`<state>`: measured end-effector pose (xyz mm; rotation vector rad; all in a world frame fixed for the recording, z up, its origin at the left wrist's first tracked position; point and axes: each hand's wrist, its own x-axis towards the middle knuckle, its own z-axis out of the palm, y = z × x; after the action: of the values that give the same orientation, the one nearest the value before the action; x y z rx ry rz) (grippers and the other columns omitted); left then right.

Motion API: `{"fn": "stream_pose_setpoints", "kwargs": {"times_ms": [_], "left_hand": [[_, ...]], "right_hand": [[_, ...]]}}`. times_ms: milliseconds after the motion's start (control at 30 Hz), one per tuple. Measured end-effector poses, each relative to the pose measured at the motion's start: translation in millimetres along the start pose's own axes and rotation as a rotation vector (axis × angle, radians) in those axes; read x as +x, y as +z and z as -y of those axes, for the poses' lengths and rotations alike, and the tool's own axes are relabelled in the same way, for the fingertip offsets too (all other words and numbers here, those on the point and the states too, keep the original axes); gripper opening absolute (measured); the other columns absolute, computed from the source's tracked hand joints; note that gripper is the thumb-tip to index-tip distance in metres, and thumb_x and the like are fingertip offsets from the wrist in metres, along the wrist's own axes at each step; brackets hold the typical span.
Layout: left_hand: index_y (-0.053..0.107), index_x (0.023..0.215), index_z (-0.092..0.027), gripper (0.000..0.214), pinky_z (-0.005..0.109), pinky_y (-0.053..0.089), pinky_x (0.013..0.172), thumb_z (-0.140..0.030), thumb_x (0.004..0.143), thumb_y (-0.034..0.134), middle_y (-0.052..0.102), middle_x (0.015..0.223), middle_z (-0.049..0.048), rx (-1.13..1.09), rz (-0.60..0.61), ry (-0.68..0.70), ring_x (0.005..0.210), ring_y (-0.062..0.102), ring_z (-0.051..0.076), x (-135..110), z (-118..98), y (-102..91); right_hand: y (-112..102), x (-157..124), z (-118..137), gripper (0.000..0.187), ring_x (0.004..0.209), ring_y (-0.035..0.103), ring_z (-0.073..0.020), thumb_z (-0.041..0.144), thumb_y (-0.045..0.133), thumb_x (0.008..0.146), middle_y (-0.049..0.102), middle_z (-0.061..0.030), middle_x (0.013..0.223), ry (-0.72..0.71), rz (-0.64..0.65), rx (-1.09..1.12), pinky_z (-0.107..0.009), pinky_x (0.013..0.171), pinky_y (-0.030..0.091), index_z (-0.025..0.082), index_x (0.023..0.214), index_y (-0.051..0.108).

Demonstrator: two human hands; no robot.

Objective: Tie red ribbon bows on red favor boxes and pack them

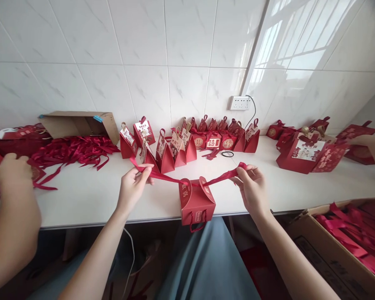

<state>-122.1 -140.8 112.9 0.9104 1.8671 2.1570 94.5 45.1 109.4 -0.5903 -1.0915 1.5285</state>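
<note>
A small red gift box (197,204) with gold lettering and cord handles sits at the table's front edge, partly overhanging it. A red ribbon (165,178) runs through the box's curved top flaps, its two ends pulled out to either side. My left hand (133,185) pinches one end, raised above the table to the left of the box. On the other side my right hand (250,183) pinches the opposite end, at about the same height. The ribbon sags a little toward the flaps. Neither hand touches the box itself.
Several finished red boxes (165,152) stand along the wall, more (306,154) at right. A ribbon heap (78,150) spills from a cardboard box (71,121). A carton (312,233) of red pieces stands lower right. Co-workers' hands (14,168) reach in from both sides.
</note>
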Motion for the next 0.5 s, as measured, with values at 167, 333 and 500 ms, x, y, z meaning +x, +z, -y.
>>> {"fn": "stream_pose_setpoints", "kwargs": {"times_ms": [167, 333, 500], "left_hand": [[0.063, 0.076, -0.014, 0.031, 0.019, 0.048, 0.055, -0.036, 0.061, 0.079, 0.057, 0.064, -0.0018, -0.183, -0.095, -0.043, 0.054, 0.053, 0.008, -0.8, 4.2, -8.7], [0.063, 0.074, -0.016, 0.032, 0.020, 0.047, 0.053, -0.035, 0.058, 0.082, 0.055, 0.059, -0.0030, -0.221, -0.051, -0.031, 0.053, 0.052, 0.008, -1.2, -0.1, -18.3], [0.062, 0.065, -0.017, 0.035, 0.021, 0.047, 0.048, -0.035, 0.048, 0.087, 0.059, 0.070, -0.0009, -0.400, 0.000, -0.129, 0.051, 0.050, 0.006, -4.0, -2.3, -22.0]], "right_hand": [[-11.6, -4.8, -22.7, 0.051, 0.063, 0.057, -0.0099, 0.022, 0.077, 0.058, 0.055, 0.0073, 0.074, 0.129, 0.028, 0.002, -0.026, 0.059, 0.055, 0.025, 0.096, 0.043], [-12.5, -4.0, -25.6, 0.050, 0.062, 0.056, -0.0088, 0.024, 0.075, 0.061, 0.056, 0.0069, 0.078, 0.049, 0.057, -0.021, -0.024, 0.058, 0.051, 0.027, 0.101, 0.045], [-11.0, -0.5, -12.5, 0.046, 0.058, 0.052, -0.0078, 0.024, 0.075, 0.061, 0.054, 0.0066, 0.076, -0.003, 0.052, 0.012, -0.021, 0.053, 0.046, 0.028, 0.099, 0.049]]}}
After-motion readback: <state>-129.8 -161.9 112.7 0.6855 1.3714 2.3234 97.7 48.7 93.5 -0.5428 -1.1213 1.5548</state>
